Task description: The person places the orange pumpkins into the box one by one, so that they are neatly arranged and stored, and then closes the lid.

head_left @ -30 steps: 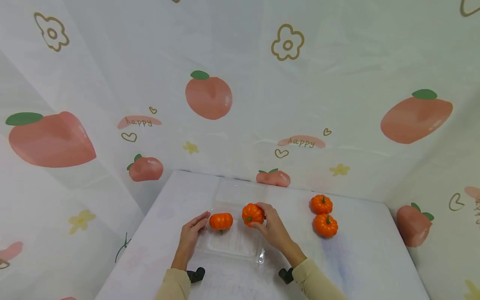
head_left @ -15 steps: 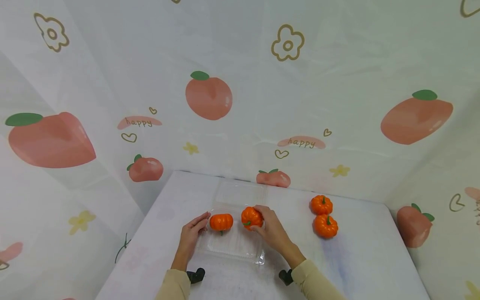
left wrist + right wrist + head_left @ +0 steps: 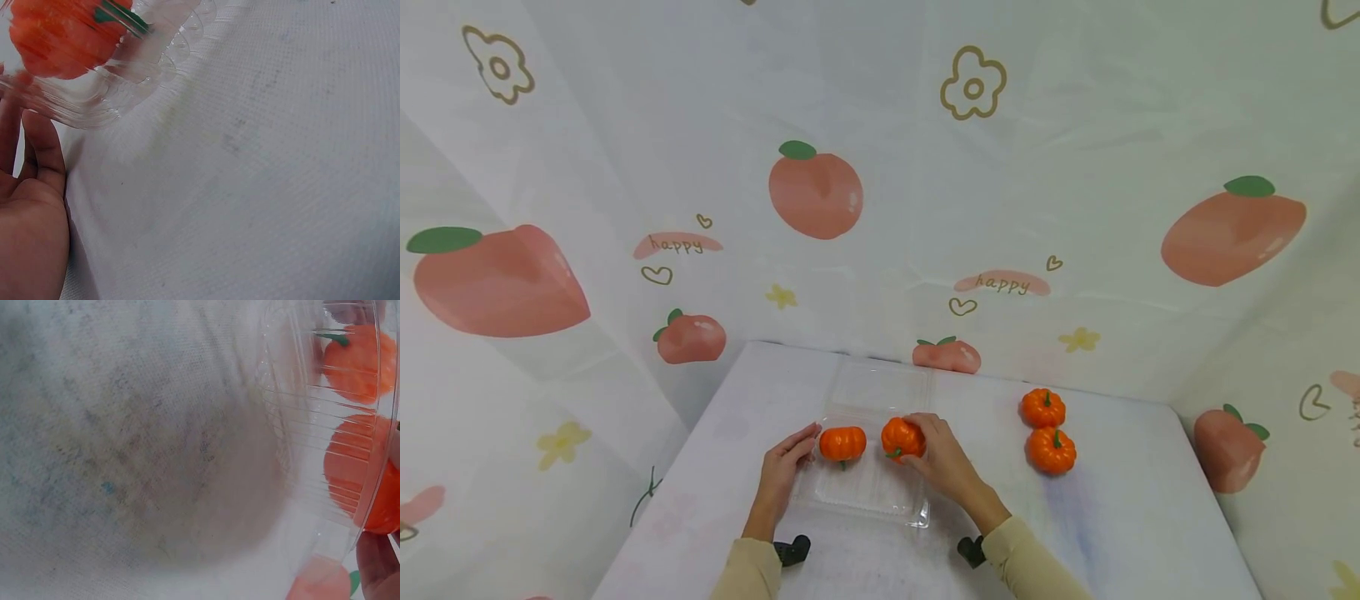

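Note:
A clear plastic clamshell box (image 3: 865,498) lies with its lid folded back toward the wall. In its back left part sits a small orange toy pumpkin (image 3: 842,443), stem toward me. My right hand (image 3: 946,458) grips a second toy pumpkin (image 3: 901,438) in the back right part of the box, thumb in front and fingers over the far side. At the box's left rim, my left hand (image 3: 781,479) holds the edge; the left wrist view shows its fingers (image 3: 45,147) at the rim. Through the wall, the right wrist view shows the gripped pumpkin (image 3: 356,465).
Two more toy pumpkins (image 3: 1051,452) stand one behind the other at the right of the white-covered table (image 3: 1142,500). A printed curtain (image 3: 880,283) encloses the table at the back and sides. Black wrist straps (image 3: 792,550) show near the sleeves.
My right hand has lowered the gripped pumpkin slightly toward me and to the left, into the box. The left hand, the box and the other pumpkins have stayed in place.

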The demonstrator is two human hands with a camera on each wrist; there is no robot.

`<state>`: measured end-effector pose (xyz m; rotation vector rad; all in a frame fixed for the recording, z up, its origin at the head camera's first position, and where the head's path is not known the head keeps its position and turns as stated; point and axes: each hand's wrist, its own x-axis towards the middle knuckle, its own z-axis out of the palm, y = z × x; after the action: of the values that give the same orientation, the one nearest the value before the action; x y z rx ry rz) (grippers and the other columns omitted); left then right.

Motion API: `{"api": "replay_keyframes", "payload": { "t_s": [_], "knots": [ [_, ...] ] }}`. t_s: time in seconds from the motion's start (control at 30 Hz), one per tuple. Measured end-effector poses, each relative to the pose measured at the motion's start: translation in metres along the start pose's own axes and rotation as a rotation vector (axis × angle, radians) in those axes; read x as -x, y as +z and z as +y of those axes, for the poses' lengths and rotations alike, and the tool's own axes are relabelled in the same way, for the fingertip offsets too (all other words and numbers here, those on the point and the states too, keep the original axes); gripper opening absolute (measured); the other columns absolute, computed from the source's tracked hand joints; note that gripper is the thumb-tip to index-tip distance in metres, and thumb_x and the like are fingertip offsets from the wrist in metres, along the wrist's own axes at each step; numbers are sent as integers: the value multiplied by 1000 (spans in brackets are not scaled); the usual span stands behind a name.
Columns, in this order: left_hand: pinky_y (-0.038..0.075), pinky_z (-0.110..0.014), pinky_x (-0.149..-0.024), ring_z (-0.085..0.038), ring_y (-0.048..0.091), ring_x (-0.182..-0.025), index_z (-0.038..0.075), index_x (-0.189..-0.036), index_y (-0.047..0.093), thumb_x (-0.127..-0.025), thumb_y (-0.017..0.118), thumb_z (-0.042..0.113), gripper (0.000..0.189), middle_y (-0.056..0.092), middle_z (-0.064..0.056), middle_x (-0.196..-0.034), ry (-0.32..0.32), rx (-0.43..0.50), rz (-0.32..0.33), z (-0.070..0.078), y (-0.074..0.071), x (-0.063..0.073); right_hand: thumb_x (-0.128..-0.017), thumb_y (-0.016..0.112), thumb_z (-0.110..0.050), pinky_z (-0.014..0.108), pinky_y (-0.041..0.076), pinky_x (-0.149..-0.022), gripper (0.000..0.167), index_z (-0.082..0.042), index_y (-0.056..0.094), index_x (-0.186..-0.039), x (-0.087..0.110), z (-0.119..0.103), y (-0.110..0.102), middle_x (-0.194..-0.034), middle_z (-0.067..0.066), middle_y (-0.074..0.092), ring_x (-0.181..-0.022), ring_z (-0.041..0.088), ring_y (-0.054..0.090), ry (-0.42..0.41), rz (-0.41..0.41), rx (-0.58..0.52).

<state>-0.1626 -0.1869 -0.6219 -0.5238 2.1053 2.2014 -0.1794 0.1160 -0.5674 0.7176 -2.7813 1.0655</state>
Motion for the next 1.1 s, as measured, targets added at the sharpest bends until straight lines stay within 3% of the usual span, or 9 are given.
{"api": "replay_keyframes", "payload": {
  "t_s": [0.23,0.53,0.87,1.1],
  "knots": [
    [54,-15,-84,-7,65,-97,13,-136,67,-100,65,33,41,69,0,-136,31,-9,13,-1,1,1,-80,88,-18,41,56,-102,66,-11,54,-136,-1,0,2,-133,7,59,-119,23,57,6,-16,14],
    [54,-14,-84,-9,64,-95,14,-136,67,-100,65,32,41,70,1,-136,25,-7,15,-2,1,1,-82,87,-19,41,56,-102,63,-14,57,-136,0,0,2,-134,6,59,-119,24,57,7,-32,14],
    [54,-16,-84,-11,64,-95,16,-135,68,-100,64,30,38,70,4,-135,3,2,14,-1,0,1,-87,81,-20,39,55,-96,40,-13,66,-124,2,4,1,-125,6,64,-110,23,59,-71,-25,97],
    [54,-15,-84,-10,64,-96,15,-136,67,-100,64,30,39,69,2,-137,11,-4,14,0,1,2,-91,77,-26,38,54,-97,32,-16,67,-120,1,3,0,-124,-1,68,-110,18,56,-2,-85,55]
  ]
}}
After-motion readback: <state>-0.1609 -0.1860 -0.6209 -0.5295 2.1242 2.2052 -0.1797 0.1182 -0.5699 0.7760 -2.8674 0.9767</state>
